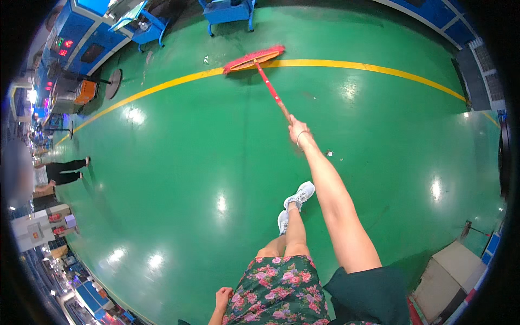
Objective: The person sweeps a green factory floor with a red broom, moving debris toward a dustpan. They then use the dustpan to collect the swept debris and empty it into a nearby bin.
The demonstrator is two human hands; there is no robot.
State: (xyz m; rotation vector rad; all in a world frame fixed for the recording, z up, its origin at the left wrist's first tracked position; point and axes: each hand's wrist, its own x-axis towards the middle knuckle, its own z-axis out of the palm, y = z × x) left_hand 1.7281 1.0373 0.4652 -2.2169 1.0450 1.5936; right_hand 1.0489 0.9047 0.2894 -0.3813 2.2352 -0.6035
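Observation:
My right arm reaches forward, and my right hand [298,130] is closed round the end of the handle of a dust mop [269,86]. The mop's wide head [253,59] has a red fringe and an orange middle. It lies on the green floor [179,146], across the yellow line [346,65]. My left hand [223,297] hangs low beside my flowered green clothing [276,284], fingers curled in, with nothing seen in it. Small white scraps lie on the floor, one [206,59] left of the mop head and another [329,154] near my right forearm.
Blue machines [89,46] and a blue cart [230,12] stand beyond the yellow line. A round stand base [114,84] sits at the far left. Another person [62,171] stands at the left. A cardboard box [447,279] is at the lower right.

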